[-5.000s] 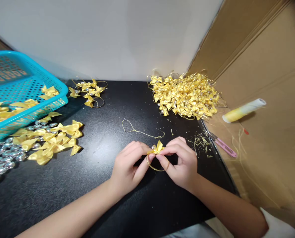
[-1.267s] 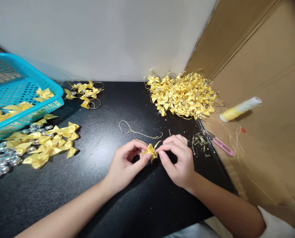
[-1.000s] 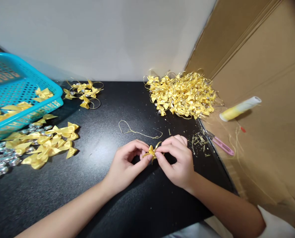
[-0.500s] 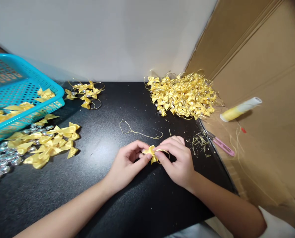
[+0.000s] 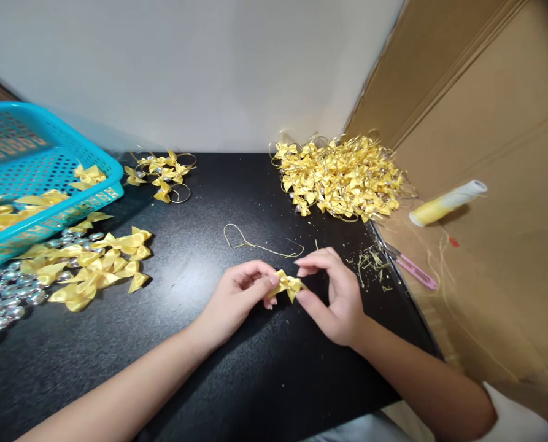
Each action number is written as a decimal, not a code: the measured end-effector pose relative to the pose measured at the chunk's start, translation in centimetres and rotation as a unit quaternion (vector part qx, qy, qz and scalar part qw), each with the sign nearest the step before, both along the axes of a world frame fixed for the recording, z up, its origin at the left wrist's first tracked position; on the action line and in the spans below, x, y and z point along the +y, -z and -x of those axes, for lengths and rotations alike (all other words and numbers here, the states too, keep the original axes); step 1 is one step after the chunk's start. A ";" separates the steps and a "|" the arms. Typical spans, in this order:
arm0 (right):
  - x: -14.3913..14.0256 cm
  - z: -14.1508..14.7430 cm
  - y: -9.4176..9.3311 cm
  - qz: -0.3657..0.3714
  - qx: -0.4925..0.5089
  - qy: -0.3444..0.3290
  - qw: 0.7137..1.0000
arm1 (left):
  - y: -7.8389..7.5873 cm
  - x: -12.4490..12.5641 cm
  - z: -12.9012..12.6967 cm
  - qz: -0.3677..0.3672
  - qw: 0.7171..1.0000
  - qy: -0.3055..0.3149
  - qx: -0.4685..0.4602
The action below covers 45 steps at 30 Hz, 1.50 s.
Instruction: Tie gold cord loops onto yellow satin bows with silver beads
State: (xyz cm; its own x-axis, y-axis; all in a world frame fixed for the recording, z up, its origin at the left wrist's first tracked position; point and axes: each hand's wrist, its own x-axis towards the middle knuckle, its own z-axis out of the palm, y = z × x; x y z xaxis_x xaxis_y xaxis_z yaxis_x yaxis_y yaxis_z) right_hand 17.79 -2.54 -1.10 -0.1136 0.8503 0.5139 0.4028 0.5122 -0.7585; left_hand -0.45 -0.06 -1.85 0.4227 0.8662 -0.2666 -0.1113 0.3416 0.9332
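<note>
Between thumb and fingers, my left hand (image 5: 245,293) pinches a yellow ribbon bow (image 5: 286,285) just above the black table. My right hand (image 5: 333,293) is close on the bow's right side, its thumb and index finger spread apart and the thumb tip near the ribbon's edge. Whether that thumb touches the bow I cannot tell. Behind both hands a looped piece of gold cord (image 5: 246,243) lies on the table.
A blue basket (image 5: 84,147) of bows stands left, with loose bows (image 5: 101,270) and silver beads (image 5: 2,313) before it. Finished-looking bows with cord loops form a small group (image 5: 163,175) and a large pile (image 5: 342,175). Pink-handled snips (image 5: 414,270), cord scraps (image 5: 372,264) and a spool (image 5: 448,202) lie right.
My right thumb and fingers have parted and drawn back from the bow. The bow has turned in my left hand, and the cord loop seen at its right side no longer shows.
</note>
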 end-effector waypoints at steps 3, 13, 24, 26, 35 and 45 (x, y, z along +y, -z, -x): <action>-0.2 -0.3 0.1 -0.033 0.067 0.029 0.997 | 0.3 0.0 0.0 0.017 0.999 -0.036 -0.031; 0.0 0.6 -0.4 -0.001 -0.114 0.034 0.993 | 0.4 -0.2 -0.1 -0.024 0.994 -0.060 -0.087; 0.1 0.3 -0.4 0.018 -0.184 -0.019 0.983 | -0.2 -0.3 0.0 -0.091 0.995 -0.026 0.020; 0.2 0.4 -0.4 0.019 -0.183 -0.021 0.983 | -0.1 -0.3 0.1 -0.086 0.996 -0.018 0.029; 0.4 0.7 0.2 -0.022 -0.141 0.009 0.990 | 0.2 -0.3 0.2 -0.043 0.999 -0.018 0.013; 0.4 0.4 -0.1 0.022 -0.144 -0.024 0.989 | 0.2 -0.1 0.3 -0.028 1.000 -0.012 0.003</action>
